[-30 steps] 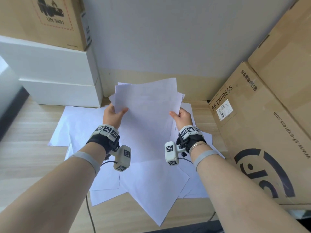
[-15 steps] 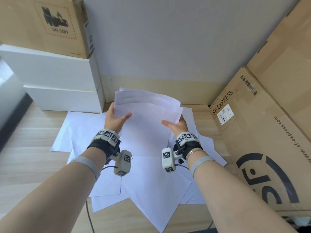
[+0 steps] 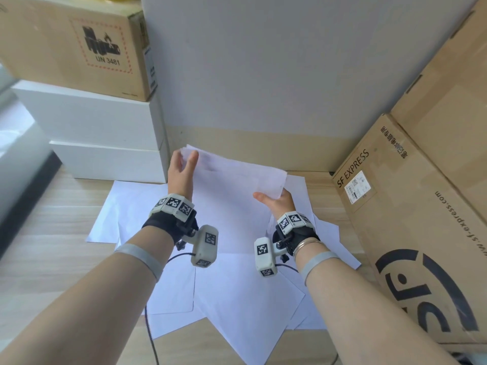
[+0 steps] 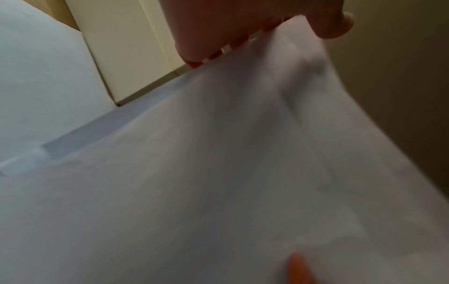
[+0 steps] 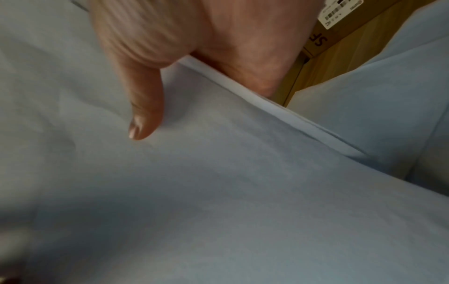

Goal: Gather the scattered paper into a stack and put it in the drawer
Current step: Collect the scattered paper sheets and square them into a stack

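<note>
The brown box (image 3: 76,46) stacked at my upper left bears a red dashed frame with a black pictogram and "UN 3481" beneath it. The large carton (image 3: 411,233) on my right reads "SF EXPRESS" along its top edge, with "sf-express.com" down its face, a big black logo lower down, and a line of Chinese characters I cannot make out. Its white shipping label (image 3: 359,187) carries barcodes, too small to read. My right wrist view catches "SF" on the same carton.
</note>
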A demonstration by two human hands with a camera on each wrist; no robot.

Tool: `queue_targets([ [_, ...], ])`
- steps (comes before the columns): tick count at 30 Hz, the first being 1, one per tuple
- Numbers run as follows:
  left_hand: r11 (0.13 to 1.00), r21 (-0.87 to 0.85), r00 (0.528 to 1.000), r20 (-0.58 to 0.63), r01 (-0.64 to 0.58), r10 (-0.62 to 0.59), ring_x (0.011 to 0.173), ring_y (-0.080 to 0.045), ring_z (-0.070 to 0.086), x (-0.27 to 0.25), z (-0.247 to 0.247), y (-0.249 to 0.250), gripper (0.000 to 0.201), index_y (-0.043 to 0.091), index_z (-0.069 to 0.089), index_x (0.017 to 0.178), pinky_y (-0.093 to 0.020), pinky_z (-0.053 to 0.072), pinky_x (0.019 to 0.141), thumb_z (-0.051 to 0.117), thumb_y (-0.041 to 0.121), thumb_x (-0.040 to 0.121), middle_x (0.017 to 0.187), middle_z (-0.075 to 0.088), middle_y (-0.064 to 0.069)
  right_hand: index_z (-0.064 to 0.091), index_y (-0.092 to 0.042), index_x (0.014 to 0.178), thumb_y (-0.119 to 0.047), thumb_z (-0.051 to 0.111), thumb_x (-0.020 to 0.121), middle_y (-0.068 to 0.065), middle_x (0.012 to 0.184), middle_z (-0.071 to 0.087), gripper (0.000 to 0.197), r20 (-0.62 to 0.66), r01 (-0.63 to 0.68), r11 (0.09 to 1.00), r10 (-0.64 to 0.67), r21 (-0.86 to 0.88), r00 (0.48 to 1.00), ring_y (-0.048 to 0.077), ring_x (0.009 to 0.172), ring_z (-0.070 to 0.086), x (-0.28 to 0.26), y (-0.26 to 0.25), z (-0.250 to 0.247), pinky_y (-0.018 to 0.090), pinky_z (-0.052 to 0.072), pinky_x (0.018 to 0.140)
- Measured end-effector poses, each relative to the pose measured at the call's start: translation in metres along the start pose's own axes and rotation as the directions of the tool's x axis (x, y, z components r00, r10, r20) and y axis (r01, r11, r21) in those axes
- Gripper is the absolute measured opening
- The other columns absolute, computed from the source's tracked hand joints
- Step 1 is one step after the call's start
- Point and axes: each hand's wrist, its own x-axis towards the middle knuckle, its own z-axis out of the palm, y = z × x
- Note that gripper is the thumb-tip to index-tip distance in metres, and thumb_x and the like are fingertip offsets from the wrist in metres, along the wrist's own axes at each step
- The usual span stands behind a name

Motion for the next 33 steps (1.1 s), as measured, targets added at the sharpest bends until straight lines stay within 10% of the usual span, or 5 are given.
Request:
queue_targets([
  [5, 0.988, 0.120, 0.992, -0.070, -0.095, 0.104, 0.068, -0.002, 0.041, 0.016, 0.018, 0.019, 0.014, 0.021, 0.047, 0.077, -0.015, 0.035, 0.065, 0.056, 0.017, 0.087, 0.074, 0.043, 0.011, 0.064, 0.007, 0.108, 0.002, 0.072, 0.078, 0.008, 0.098, 0.064, 0.032, 0.002, -0.002, 0.999, 0.002, -0.044, 1.000, 0.009, 0.072, 0.061, -0.005, -0.001, 0.005, 0.004, 0.048, 0.062],
  [11, 0.995, -0.012, 0.993, -0.066, -0.097, 0.096, 0.074, -0.004, 0.042, 0.020, 0.011, 0.008, 0.029, 0.025, 0.035, 0.115, -0.013, 0.035, 0.073, 0.047, 0.015, 0.091, 0.081, 0.038, 0.005, 0.065, 0.009, 0.105, -0.003, 0.067, 0.084, 0.021, 0.103, 0.068, 0.025, -0.079, 0.016, 1.000, -0.017, -0.023, 0.997, 0.016, 0.090, 0.056, -0.005, -0.001, 0.011, 0.021, 0.044, 0.072],
  [17, 0.956, 0.281, 0.980, 0.195, -0.082, 0.026, 0.108, -0.016, 0.043, 0.010, -0.030, -0.036, 0.087, 0.030, 0.021, 0.146, -0.017, 0.037, 0.097, 0.070, 0.008, 0.078, 0.139, 0.036, 0.010, 0.064, 0.006, 0.109, -0.006, 0.065, 0.086, 0.013, 0.099, 0.065, 0.026, -0.132, 0.032, 0.995, -0.019, 0.096, 0.991, 0.017, 0.092, 0.057, 0.000, -0.008, 0.006, 0.026, 0.044, 0.081],
  [21, 0.942, 0.332, 0.985, 0.144, 0.044, -0.097, 0.099, -0.023, 0.056, 0.002, -0.039, -0.042, 0.050, 0.009, 0.049, 0.127, -0.006, 0.046, 0.070, 0.063, -0.003, 0.081, 0.104, 0.060, -0.003, 0.065, 0.004, 0.106, -0.007, 0.066, 0.085, 0.009, 0.095, 0.063, 0.023, -0.083, 0.034, 0.996, -0.027, 0.083, 0.996, 0.020, 0.091, 0.059, 0.001, -0.008, 0.004, 0.030, 0.046, 0.084],
  [33, 0.961, 0.227, 0.980, 0.081, 0.160, -0.183, 0.067, -0.011, 0.056, 0.001, -0.037, -0.042, 0.032, -0.007, 0.060, 0.115, -0.019, 0.047, 0.064, 0.059, 0.013, 0.089, 0.078, 0.061, 0.000, 0.061, 0.003, 0.111, -0.002, 0.062, 0.087, 0.007, 0.097, 0.063, 0.025, -0.012, 0.142, 0.977, -0.146, -0.158, 0.989, 0.015, 0.088, 0.056, 0.004, -0.005, 0.001, -0.001, 0.042, 0.060],
])
